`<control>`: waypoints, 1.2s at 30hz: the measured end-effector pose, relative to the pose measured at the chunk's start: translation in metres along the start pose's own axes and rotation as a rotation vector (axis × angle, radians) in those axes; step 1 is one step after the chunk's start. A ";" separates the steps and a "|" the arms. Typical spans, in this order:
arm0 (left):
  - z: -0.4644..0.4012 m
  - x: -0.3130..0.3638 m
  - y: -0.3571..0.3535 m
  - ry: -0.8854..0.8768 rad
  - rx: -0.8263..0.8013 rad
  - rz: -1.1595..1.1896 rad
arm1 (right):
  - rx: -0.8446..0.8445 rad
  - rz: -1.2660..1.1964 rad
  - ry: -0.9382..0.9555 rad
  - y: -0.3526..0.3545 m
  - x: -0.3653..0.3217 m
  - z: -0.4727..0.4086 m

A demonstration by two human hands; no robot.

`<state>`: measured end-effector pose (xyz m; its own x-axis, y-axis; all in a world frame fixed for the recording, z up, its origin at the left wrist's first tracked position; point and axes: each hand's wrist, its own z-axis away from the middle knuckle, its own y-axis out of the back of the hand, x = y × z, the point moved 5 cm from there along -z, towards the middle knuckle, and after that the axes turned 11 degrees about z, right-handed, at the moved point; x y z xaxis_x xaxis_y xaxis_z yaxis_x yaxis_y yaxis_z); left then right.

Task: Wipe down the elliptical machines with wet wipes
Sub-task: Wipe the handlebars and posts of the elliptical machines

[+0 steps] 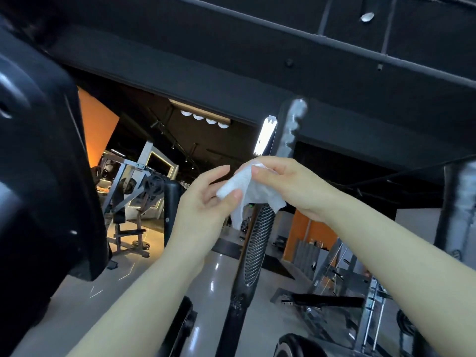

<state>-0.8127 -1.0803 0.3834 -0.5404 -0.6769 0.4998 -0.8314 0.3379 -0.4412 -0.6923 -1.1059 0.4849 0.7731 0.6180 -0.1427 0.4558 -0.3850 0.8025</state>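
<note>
Left hand: the left hand (206, 199) is raised in front of the camera, thumb and fingers pinching the lower left part of the wet wipe (251, 193); the forearm runs up from the lower left
Right hand: the right hand (288, 185) comes in from the lower right; its thumb and fingers pinch the upper edge of the same wipe
Wet wipe: white, crumpled, stretched between both hands at the middle of the view; a loose corner hangs down just in front of the top of the handlebar grip
Handlebar grip: the ribbed black handlebar grip (257, 243) of the elliptical rises from the bottom centre, tilted slightly right; its upper end is hidden behind the wipe
Console housing: a large glossy black console housing (43, 161) fills the left side, close to the camera
Second handlebar: a black padded post (171, 202) stands upright left of the left hand, farther back
Floor: pale glossy floor (219, 269) with light reflections
Background: weight machines (128, 191) and an orange wall (95, 124) at the left; a metal rack (347, 274) at the right; dark ceiling beams (257, 47) overhead
</note>
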 end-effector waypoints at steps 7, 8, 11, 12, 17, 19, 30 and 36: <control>0.001 0.007 -0.001 0.010 0.029 -0.058 | 0.031 -0.116 -0.016 0.004 -0.004 0.005; -0.004 0.009 -0.001 -0.024 0.044 -0.111 | 0.054 -0.115 -0.037 0.007 -0.004 0.004; -0.021 0.024 -0.003 -0.200 0.117 -0.399 | 0.109 -0.068 -0.051 0.020 -0.004 0.001; -0.029 0.031 -0.005 -0.270 0.162 -0.487 | 0.136 -0.044 -0.050 0.027 -0.002 0.000; -0.097 0.045 -0.031 -0.491 0.309 -0.741 | 0.453 0.116 -0.077 0.067 0.019 -0.005; -0.129 0.043 -0.052 -0.520 0.284 -0.760 | 0.563 0.296 -0.100 0.084 0.028 -0.007; -0.208 0.043 -0.136 -0.627 -0.138 -0.861 | 0.283 -0.377 -0.242 0.059 0.067 -0.026; -0.179 0.029 -0.119 -0.586 -0.165 -0.754 | 0.289 -0.301 -0.225 0.050 0.066 -0.028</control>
<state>-0.7525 -1.0230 0.5842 0.2555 -0.9569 0.1380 -0.9650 -0.2612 -0.0245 -0.6307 -1.0652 0.5321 0.6497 0.5797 -0.4917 0.7537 -0.4066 0.5164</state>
